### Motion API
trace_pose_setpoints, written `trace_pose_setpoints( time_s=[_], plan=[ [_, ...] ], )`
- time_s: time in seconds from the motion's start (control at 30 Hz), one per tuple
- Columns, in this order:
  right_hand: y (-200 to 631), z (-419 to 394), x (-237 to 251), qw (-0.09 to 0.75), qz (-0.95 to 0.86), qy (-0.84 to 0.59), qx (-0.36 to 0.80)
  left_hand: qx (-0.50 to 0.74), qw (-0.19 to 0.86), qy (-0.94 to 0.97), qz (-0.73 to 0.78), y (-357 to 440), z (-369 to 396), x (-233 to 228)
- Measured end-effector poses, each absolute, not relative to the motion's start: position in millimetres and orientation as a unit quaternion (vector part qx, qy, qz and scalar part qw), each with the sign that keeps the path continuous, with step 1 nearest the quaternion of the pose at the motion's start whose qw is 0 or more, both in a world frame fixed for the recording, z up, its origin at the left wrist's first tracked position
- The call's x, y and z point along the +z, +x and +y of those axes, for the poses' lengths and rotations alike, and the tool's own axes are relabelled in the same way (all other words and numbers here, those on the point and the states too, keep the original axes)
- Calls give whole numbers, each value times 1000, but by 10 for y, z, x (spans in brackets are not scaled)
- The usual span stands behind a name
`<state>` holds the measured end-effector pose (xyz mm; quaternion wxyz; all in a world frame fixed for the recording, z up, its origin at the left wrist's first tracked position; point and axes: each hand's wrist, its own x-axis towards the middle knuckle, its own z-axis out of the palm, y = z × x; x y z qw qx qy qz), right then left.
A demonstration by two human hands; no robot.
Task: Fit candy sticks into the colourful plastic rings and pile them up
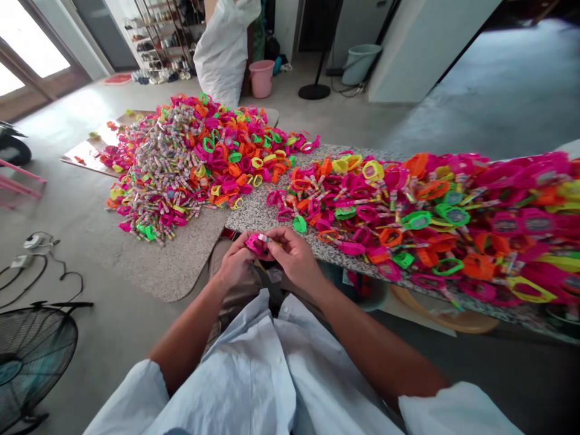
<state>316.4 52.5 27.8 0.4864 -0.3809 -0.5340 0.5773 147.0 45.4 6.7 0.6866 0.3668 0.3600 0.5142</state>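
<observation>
My left hand point(234, 264) is closed on a bright pink plastic toy watch point(255, 244), held just in front of the table edge above my lap. Against it, my right hand point(297, 260) pinches a small tube with a white end point(263, 238), which looks like a wrapped candy tube. The two hands meet, so part of both pieces is hidden by fingers. Ahead to the left lies a heap of small wrapped tubes point(165, 154) mixed with pink, orange, green and yellow toy watches point(233, 142). On my right spreads a long pile of toy watches point(435, 220), many with tubes attached.
Speckled stone tabletops point(247, 219) carry the piles. A black fan point(34, 356) and cables point(58, 260) stand on the floor at left. Farther back are a white sack point(224, 54), a pink bucket point(261, 78), a grey bucket point(361, 63) and a shoe rack point(158, 36).
</observation>
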Motion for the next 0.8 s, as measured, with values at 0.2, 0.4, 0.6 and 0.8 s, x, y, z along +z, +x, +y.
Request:
trace_pose_setpoints(
  time_s=[0.2, 0.4, 0.6, 0.8],
  plan=[
    [3238, 538, 254, 474, -593, -385, 524, 488, 550, 540, 409, 1394, 442, 58],
    [3303, 571, 223, 472, -633, -398, 467, 458, 318, 705, 438, 1324, 487, 53],
    [3384, 605, 259, 490, -701, -337, 394, 428, 320, 736, 415, 1264, 509, 72],
    [3462, 650, 297, 474, -766, -283, 329, 397, 324, 754, 411, 1201, 507, 97]
  ],
)
